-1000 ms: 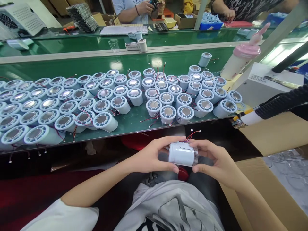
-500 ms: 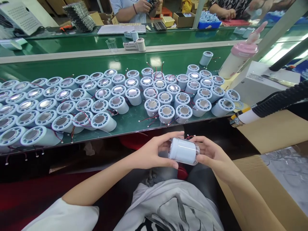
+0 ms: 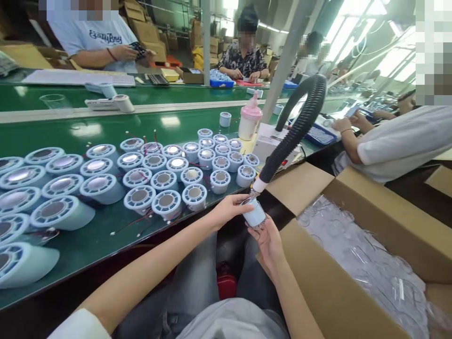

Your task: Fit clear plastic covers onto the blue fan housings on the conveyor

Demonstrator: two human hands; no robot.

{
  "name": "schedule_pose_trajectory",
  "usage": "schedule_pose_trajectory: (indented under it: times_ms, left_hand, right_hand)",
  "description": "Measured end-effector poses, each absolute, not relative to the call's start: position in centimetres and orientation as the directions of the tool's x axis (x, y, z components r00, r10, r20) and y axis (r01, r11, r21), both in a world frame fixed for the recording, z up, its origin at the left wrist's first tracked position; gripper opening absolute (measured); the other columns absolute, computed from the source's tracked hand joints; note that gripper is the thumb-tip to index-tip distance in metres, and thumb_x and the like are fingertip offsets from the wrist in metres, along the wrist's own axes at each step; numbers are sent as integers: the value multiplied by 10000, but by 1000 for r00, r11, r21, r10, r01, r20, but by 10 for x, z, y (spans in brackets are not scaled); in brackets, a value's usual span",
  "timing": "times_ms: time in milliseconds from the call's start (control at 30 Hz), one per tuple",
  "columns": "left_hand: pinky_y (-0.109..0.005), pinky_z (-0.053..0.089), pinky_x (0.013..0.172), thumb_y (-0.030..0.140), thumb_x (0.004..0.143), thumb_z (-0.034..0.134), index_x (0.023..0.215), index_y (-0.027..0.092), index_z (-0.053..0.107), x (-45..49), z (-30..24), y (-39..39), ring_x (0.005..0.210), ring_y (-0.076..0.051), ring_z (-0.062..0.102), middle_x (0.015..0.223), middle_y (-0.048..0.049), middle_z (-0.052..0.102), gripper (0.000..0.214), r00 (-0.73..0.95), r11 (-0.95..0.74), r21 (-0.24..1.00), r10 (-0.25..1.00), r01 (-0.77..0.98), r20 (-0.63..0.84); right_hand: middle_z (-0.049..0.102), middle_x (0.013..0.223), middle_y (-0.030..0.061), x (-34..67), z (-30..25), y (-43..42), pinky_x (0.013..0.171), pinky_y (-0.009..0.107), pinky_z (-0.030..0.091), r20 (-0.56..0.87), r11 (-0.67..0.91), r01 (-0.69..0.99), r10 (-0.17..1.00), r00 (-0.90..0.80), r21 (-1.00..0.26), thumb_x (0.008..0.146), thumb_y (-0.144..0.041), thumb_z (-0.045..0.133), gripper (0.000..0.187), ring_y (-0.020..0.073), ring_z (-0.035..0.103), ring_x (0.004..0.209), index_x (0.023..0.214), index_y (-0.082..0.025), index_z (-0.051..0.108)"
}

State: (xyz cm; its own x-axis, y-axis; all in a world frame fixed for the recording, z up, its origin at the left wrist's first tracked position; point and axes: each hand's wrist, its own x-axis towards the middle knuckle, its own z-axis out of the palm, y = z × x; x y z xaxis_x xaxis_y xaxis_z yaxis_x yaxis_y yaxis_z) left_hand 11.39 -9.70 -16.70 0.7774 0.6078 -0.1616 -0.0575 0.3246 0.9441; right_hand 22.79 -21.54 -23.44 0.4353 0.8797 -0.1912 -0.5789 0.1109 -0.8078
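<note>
Just below the tip of a black corrugated hose [image 3: 300,122], the left hand [image 3: 231,209] and right hand [image 3: 270,242] curl around a pale-blue cylinder [image 3: 254,214], holding it tilted. Left of the hose, matching cylinders [image 3: 154,161] crowd the green tabletop [image 3: 197,120]; lower right, an open cardboard box [image 3: 388,221] holds clear plastic pieces [image 3: 367,268].

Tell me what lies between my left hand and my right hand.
In the head view, one light blue cylinder lies there, tilted, with the left hand at its upper end and the right hand at its lower end.
</note>
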Motion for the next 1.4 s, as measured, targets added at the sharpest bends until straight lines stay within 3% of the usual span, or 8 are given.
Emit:
schedule_pose_trajectory:
  times_ms: [367, 733, 933, 1100, 1167, 1233, 1300, 1400]
  left_hand:
    - [-402, 425, 1020, 378, 661, 829, 1196, 115, 655, 99, -166, -87, 1156, -281, 599, 1213, -139, 674, 621, 726, 312, 950, 650, 17, -226]
    - [-413, 438, 978, 378, 636, 839, 1108, 119, 698, 105, -159, -81, 1067, -286, 630, 1065, -112, 724, 556, 729, 244, 968, 653, 51, -203]
    - [-366, 452, 950, 316, 624, 844, 1068, 125, 677, 94, -155, -84, 1019, -242, 632, 1032, -97, 704, 512, 724, 232, 971, 659, 62, -203]
    - [-340, 554, 757, 282, 664, 802, 1067, 176, 562, 80, -154, -97, 905, -202, 635, 1010, -56, 652, 482, 768, 287, 944, 564, 162, -303]
    - [-332, 572, 717, 287, 708, 764, 1045, 202, 541, 75, -160, -104, 863, -184, 627, 952, -21, 638, 413, 808, 310, 929, 485, 201, -336]
    - [-300, 573, 676, 286, 689, 774, 1029, 230, 577, 70, -174, -105, 841, -182, 619, 899, 4, 643, 397, 804, 401, 888, 437, 227, -403]
    - [-290, 567, 638, 329, 611, 817, 1042, 286, 632, 68, -192, -101, 826, -198, 618, 928, 19, 685, 470, 777, 523, 814, 391, 253, -493]
    - [-298, 552, 610, 538, 554, 802, 944, 387, 715, 69, -217, -93, 827, -230, 631, 975, 98, 741, 428, 711, 604, 734, 365, 311, -601]
  right_hand:
    - [706, 1014, 54, 225, -237, -198, 739, 339, 587, -202, 78, -689, 927, 317, -721, 733, -440, 785, 442, 227, 702, 868, 1041, -202, 575]
    - [713, 1044, 41, 217, -241, -198, 716, 288, 583, -192, 88, -695, 930, 314, -714, 791, -555, 693, 446, 212, 711, 866, 1056, -210, 595]
    - [693, 1045, 31, 215, -240, -196, 772, 348, 584, -136, 98, -601, 934, 331, -793, 823, -517, 657, 390, 206, 692, 877, 1081, -240, 565]
    - [698, 939, 25, 221, -228, -215, 692, 355, 589, -71, 92, -340, 895, 440, -936, 752, -444, 691, 372, 207, 668, 789, 1051, -239, 608]
    - [706, 934, 37, 241, -225, -243, 727, 360, 579, -56, 41, -160, 828, 558, -986, 696, -420, 717, 397, 230, 666, 814, 1037, -229, 649]
    - [695, 1021, 51, 273, -222, -292, 840, 387, 546, -38, -79, 18, 658, 752, -997, 681, -436, 689, 428, 264, 651, 938, 1056, -233, 653]
    - [646, 1146, 92, 306, -219, -366, 959, 459, 471, 5, -277, 108, 350, 937, -955, 699, -499, 596, 502, 319, 585, 1100, 1118, -222, 606]
    - [543, 1243, 248, 336, -207, -494, 1032, 655, 283, 70, -576, -41, -169, 983, -816, 650, -550, 540, 682, 489, 427, 1243, 1191, -134, 535]
